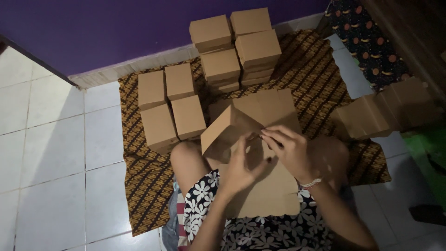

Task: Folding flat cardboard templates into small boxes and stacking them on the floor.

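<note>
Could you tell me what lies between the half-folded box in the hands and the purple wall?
In the head view, stacked finished cardboard boxes on the patterned cloth lie between the half-folded box and the purple wall.

Dim, soft indoor light; dark corners at right, slight grain, mild blur.

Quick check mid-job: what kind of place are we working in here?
Probably a room in a home, worked on the floor. Pale floor tiles, a patterned cloth spread as a mat below a purple wall, and folded cardboard boxes stacked by hand suggest small home packing, not a factory.
</note>
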